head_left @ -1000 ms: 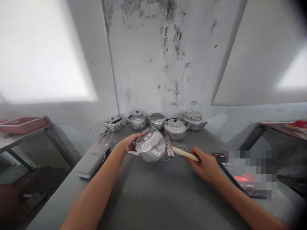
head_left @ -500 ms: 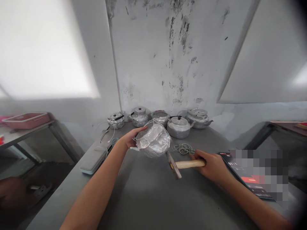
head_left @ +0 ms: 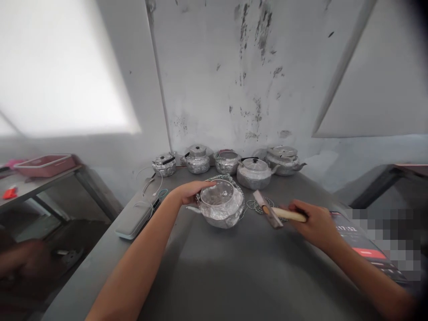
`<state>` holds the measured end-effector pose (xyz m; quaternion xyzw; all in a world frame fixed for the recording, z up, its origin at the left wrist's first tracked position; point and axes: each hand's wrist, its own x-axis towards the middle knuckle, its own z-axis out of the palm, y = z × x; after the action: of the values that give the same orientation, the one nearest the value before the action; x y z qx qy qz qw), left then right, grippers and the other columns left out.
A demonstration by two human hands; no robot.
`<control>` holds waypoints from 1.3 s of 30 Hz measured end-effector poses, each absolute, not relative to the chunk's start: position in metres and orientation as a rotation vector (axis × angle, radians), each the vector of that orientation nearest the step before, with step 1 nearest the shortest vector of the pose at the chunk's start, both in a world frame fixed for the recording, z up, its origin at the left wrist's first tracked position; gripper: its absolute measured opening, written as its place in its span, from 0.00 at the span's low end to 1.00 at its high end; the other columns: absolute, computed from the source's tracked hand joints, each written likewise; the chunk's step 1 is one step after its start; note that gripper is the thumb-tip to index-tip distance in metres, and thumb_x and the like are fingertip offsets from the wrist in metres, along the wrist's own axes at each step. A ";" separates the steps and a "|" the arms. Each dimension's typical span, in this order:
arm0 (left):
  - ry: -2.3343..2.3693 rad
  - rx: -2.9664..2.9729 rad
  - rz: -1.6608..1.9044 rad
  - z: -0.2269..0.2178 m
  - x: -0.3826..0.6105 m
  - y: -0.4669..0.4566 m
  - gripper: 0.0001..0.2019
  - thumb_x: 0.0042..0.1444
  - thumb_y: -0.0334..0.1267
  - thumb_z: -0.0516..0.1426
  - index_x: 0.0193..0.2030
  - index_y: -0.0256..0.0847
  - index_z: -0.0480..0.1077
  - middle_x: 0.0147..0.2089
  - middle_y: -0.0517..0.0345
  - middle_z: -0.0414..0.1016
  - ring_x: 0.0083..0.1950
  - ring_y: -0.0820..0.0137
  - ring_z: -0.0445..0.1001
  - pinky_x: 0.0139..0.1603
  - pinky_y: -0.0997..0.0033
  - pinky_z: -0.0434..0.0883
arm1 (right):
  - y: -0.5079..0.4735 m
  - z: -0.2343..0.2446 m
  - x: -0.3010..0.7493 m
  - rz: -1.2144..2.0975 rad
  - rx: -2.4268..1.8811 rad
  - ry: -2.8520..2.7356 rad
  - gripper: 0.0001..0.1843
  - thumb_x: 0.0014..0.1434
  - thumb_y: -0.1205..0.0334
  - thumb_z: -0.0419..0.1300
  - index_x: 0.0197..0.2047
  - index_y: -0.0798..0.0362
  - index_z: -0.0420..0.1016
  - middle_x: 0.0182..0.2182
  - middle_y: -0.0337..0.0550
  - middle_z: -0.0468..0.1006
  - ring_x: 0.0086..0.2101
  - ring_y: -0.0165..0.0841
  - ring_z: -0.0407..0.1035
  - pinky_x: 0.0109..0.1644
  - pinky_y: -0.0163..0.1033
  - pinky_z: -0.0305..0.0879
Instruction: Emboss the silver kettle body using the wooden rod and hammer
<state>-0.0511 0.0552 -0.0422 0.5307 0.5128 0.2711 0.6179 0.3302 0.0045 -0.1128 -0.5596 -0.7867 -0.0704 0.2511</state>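
My left hand [head_left: 191, 192] grips the rim of a dented silver metal kettle [head_left: 222, 211], thumb over the edge of its round open mouth. The kettle has no lid, and its spout points left below my hand. A cord twisted in dark and light strands runs around its back and right side. In my right hand [head_left: 309, 219] is a hammer [head_left: 274, 216], held by its pale wooden handle, with the metal head to the right of the kettle and apart from it. Behind the hammer lies a loose coil of the cord [head_left: 254, 205] on the grey table [head_left: 227, 276].
Several silver kettles, among them a lidded one [head_left: 254, 174], stand along the wall. To the left lie a grey case [head_left: 135, 220] and a white cable [head_left: 159, 183]. A tablet-like screen [head_left: 364, 249] lies right. A pink tray [head_left: 47, 166] sits on a side table.
The kettle has tipped back, so its mouth now faces more upward. My right hand has drawn the hammer up and right, away from the kettle. The view has shifted slightly.
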 end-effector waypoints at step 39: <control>1.383 2.248 0.455 0.029 -0.026 -0.109 0.20 0.71 0.56 0.48 0.67 0.63 0.65 0.67 0.59 0.66 0.61 0.54 0.72 0.60 0.50 0.71 | -0.016 -0.084 0.303 0.100 -1.322 -2.056 0.16 0.59 0.55 0.58 0.23 0.46 0.58 0.17 0.30 0.58 0.22 0.29 0.52 0.26 0.37 0.51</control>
<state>-0.0264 -0.1089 0.0293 0.8171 0.5024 0.1652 0.2295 0.3030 -0.0162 -0.0842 -0.5081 -0.7902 0.0386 0.3405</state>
